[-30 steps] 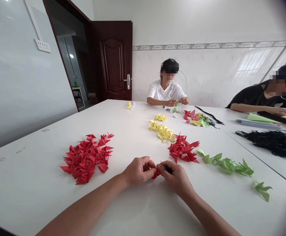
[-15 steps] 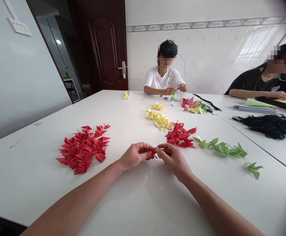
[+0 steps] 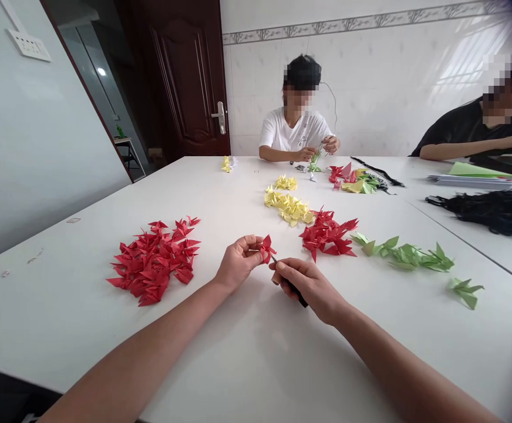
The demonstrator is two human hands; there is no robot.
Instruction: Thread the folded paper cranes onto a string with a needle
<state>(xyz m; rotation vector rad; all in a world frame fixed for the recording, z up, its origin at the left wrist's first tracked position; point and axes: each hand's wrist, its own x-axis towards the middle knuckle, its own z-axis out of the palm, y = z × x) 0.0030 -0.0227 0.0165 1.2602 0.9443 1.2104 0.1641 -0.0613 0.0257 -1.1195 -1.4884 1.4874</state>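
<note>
My left hand (image 3: 241,258) pinches a small folded red paper piece (image 3: 267,249) by its left side. In my right hand (image 3: 306,282) is a dark tool (image 3: 297,292) with a thin pointed metal tip, which meets the right side of the red paper. A small brown object (image 3: 276,277) shows at the fingers of my right hand; what it is I cannot make out. To the left lies a pile of folded red paper pieces (image 3: 154,261). A smaller red pile (image 3: 329,233) sits just beyond my right hand, beside yellow folded pieces (image 3: 289,205).
Green folded pieces (image 3: 414,257) lie at the right. Across the white table (image 3: 221,358) a person (image 3: 297,129) handles green pieces and cord. Another person (image 3: 458,138) leans in at the far right, near paper sheets (image 3: 471,181) and a black stringy bundle (image 3: 494,211).
The red paper now stands upright in my left hand. My right hand has turned and drawn slightly away, bringing the dark tool into view. The camera view has tilted down a little.
</note>
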